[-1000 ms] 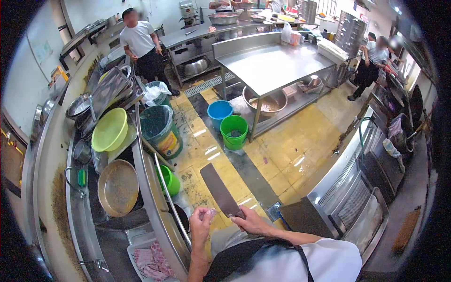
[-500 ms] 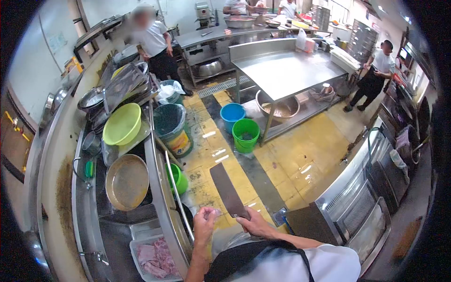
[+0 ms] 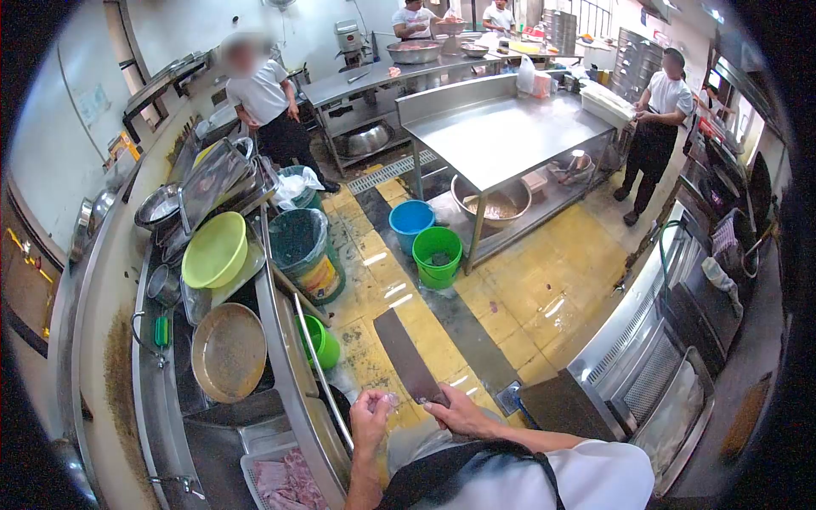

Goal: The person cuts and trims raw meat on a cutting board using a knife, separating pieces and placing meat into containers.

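A cleaver [image 3: 406, 353] with a long, dark rectangular blade points away from me over the floor. My right hand [image 3: 461, 415] is closed around its handle end. Just left of it, my left hand [image 3: 369, 422] is raised with thumb and fingers pinched together. A small pale scrap [image 3: 391, 399] shows at those fingertips, too small to name. Below and left of that hand, a white plastic basket [image 3: 248, 466] of raw pink meat [image 3: 293, 483] sits in the sink area.
A metal sink counter [image 3: 293, 408] runs along my left, holding a brown round pan [image 3: 228, 353] and a yellow-green basin [image 3: 215, 251]. Blue [image 3: 411, 223] and green [image 3: 438, 257] buckets stand near a steel table [image 3: 501, 136]. One person [image 3: 659, 127] stands at right, another [image 3: 263, 106] at left.
The view has shifted slightly, so the hands and cleaver sit a little lower. The person at right has come nearer to the steel table. Both hands keep their hold.
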Tool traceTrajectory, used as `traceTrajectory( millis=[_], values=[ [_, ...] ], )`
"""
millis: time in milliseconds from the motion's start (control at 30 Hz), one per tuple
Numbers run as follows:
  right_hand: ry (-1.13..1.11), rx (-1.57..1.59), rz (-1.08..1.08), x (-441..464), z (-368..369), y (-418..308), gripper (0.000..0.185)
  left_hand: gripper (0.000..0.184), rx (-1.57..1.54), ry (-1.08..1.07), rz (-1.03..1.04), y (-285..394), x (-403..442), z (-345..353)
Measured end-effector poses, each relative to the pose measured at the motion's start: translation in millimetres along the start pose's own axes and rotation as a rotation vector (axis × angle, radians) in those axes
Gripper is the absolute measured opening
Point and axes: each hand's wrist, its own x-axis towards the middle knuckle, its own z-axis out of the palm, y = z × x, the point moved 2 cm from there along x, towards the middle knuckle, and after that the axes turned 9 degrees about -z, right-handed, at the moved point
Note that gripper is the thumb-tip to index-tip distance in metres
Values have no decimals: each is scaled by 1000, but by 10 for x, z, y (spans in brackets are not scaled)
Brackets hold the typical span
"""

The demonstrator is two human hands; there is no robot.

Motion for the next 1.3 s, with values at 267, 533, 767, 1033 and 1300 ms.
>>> traceTrajectory(
  millis=[267, 533, 767, 1033, 1300],
  values=[
    [10, 0, -3, -44, -52, -48, 32, 14, -33, -30, -30, 15, -38, 89],
    [20, 1, -5, -80, -79, -40, 32, 11, -15, -30, -53, 92, -122, 124],
    [66, -7, -5, -112, -79, 26, 31, 10, -10, -46, -32, 15, -101, 121],
    [62, 33, 6, -122, -64, 50, 30, 12, -17, -61, 2, -106, -60, 120],
    [64, 23, -24, -92, -61, 107, 32, 15, 20, -62, 1, 0, -97, 127]
  ],
)
